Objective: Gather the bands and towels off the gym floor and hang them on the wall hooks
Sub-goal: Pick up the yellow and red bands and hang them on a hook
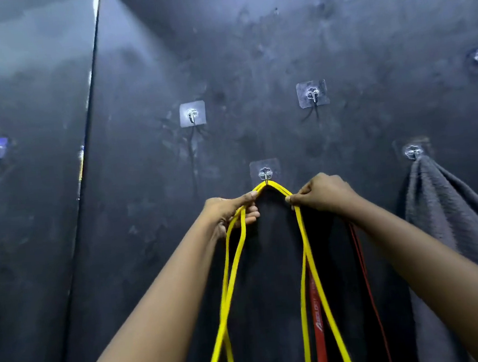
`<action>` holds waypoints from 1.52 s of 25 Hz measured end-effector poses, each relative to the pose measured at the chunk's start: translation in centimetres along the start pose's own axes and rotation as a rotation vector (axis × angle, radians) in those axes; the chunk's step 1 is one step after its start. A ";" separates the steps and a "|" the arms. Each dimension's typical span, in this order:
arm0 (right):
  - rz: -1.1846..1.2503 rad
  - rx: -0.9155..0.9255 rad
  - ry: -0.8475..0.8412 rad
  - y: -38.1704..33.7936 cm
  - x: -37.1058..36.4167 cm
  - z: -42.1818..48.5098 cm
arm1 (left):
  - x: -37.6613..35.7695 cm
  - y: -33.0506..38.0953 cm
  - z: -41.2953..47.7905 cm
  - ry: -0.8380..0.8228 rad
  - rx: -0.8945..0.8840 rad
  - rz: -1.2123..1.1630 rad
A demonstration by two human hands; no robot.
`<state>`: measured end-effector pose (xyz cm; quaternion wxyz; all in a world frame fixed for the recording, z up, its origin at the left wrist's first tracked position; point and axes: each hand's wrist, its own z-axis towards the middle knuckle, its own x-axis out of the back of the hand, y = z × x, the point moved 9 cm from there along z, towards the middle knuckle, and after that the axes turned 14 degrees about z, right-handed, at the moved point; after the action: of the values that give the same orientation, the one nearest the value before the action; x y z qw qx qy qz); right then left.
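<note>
**Desk:** Yellow band point(303, 244), where is it?

**Photographer:** Doubled and peaked over the middle wall hook point(265, 174), strands falling steeply down either side.

**Desk:** And the hands?

**Photographer:** Left hand point(229, 211) pinches the left strands and right hand point(323, 194) the right, both just below the hook and equally near. The apex looks seated, so releasing seems next. A grey towel point(440, 220) hangs from the right-hand hook point(413, 151). A red band point(317, 319) hangs behind, its top hidden.
</note>
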<state>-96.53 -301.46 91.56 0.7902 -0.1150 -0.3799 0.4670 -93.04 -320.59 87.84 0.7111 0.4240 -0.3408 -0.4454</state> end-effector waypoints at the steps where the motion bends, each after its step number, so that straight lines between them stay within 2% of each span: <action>1: 0.020 -0.014 0.009 0.2 -0.5 -0.3 | -0.3 -0.4 -0.1 -0.008 0.005 -0.018; 4: 0.095 -0.054 0.064 0.4 -1.2 -1.6 | -0.5 -0.9 -0.6 0.032 -0.022 -0.007; 7: 0.116 -0.043 0.055 -0.1 -0.8 -3.0 | 1.6 0.1 -1.3 0.132 -0.130 0.333; 10: 0.175 -0.007 -0.045 -1.2 0.4 -4.8 | 3.7 2.2 -3.6 0.252 -0.280 0.718; 12: 0.244 0.003 -0.201 -1.8 0.5 -6.4 | 3.8 3.9 -6.8 0.351 -0.471 0.813; 13: 0.288 0.010 -0.305 -2.2 0.2 -7.3 | 3.2 4.0 -8.4 0.318 -0.546 0.765; 14: 0.340 0.013 -0.411 -2.6 -0.4 -8.4 | 1.9 3.4 -9.7 0.184 -0.560 0.654; 16: 0.427 0.043 -0.592 -3.9 -1.6 -10.6 | -2.5 0.9 -12.3 -0.264 -0.430 0.364; 17: 0.453 0.060 -0.660 -4.4 -2.1 -11.6 | -4.4 -0.3 -13.5 -0.436 -0.360 0.260; 19: 0.515 0.074 -0.741 -5.2 -2.6 -12.8 | -5.9 -1.4 -14.4 -0.558 -0.282 0.144; 21: 0.551 0.060 -0.754 -5.5 -2.5 -13.0 | -5.3 -1.8 -14.1 -0.571 -0.207 0.071; 24: 0.455 0.075 -0.677 -5.7 -1.9 -12.2 | -2.1 -0.9 -12.6 -0.464 -0.232 0.186; 26: 0.389 0.125 -0.611 -6.7 -2.0 -11.3 | 0.9 1.3 -11.3 -0.322 -0.360 0.337; 29: 0.512 0.195 -0.491 -9.4 -1.8 -8.9 | 5.8 5.9 -9.5 -0.061 -0.549 0.472; 31: 0.596 0.259 -0.384 -11.5 -1.2 -6.9 | 9.0 8.7 -8.3 0.055 -0.609 0.441; 33: 0.603 0.364 -0.224 -13.9 -0.1 -4.5 | 11.4 10.9 -6.8 0.097 -0.642 0.341; 36: 0.493 0.508 0.074 -17.4 2.0 -0.7 | 13.4 13.7 -4.4 0.174 -0.690 0.329; 38: 0.425 0.548 0.178 -19.0 2.4 1.9 | 14.2 15.1 -2.6 0.232 -0.702 0.376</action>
<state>-84.84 -310.03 104.18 0.7070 -0.0156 -0.1378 0.6934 -80.32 -329.25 102.02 0.9152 0.1335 -0.1572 -0.3463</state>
